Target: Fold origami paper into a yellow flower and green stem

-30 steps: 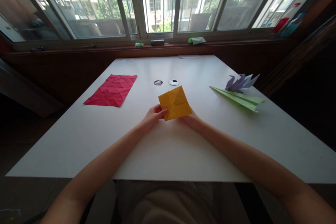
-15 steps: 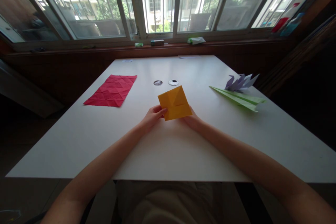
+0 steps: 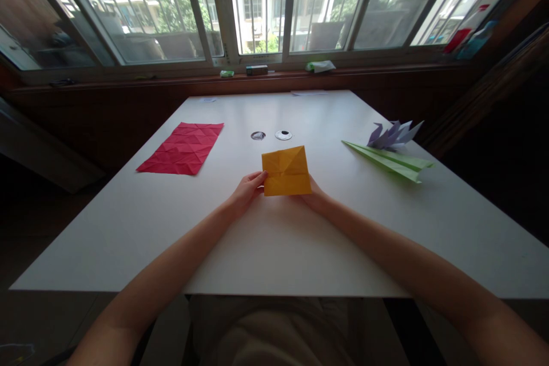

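Note:
A folded square of orange paper [image 3: 286,171] is held just above the middle of the white table [image 3: 274,240]. My left hand [image 3: 246,191] pinches its lower left corner. My right hand [image 3: 315,198] holds its lower right edge, with the fingers mostly hidden behind the sheet. The paper shows several creases and sits nearly square to me.
A creased red sheet [image 3: 182,147] lies flat at the left. A green paper plane [image 3: 389,160] and a purple folded figure [image 3: 393,134] rest at the right. Two round grommets [image 3: 271,135] are set in the tabletop. A windowsill with small items runs behind.
The orange paper has turned slightly clockwise in my hands, from a tilted diamond to nearly square. Both hands stay at its lower corners.

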`<state>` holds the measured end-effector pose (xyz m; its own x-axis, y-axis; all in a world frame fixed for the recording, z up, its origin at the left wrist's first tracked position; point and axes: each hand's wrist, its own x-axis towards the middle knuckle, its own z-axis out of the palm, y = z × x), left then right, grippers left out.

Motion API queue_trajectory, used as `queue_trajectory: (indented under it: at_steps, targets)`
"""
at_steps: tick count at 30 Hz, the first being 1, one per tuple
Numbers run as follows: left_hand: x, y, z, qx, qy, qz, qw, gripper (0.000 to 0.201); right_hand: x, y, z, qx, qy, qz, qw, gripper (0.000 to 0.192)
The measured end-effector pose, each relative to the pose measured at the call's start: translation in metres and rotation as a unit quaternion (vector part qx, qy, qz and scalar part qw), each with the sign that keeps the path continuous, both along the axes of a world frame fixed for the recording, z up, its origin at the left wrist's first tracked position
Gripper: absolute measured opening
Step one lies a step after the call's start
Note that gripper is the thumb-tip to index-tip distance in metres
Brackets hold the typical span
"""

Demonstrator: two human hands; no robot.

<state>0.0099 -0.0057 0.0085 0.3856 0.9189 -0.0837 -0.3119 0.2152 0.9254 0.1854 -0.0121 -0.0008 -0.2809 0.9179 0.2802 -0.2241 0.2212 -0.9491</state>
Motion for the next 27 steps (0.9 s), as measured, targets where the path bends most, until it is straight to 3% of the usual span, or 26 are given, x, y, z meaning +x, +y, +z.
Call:
queue_trajectory:
  at_steps: [9,17,23,27]
  targets:
    - [0.000,0.000,-0.004,0.034,0.043,0.012,0.998,0.034,0.000,-0.002,0.003,-0.024,-0.019,-0.016,0.999,0.025]
    - [-0.002,-0.003,0.003,0.063,0.109,0.027,0.992,0.028,-0.002,-0.003,0.003,-0.043,-0.010,-0.023,0.999,0.029]
    - [-0.001,-0.005,0.005,0.070,0.096,0.001,0.993,0.032,-0.007,0.001,0.007,-0.014,-0.002,-0.079,0.997,0.036]
    - [0.000,-0.004,0.003,0.051,0.082,0.011,0.995,0.035,-0.007,0.001,0.013,-0.018,-0.020,-0.052,0.998,0.031]
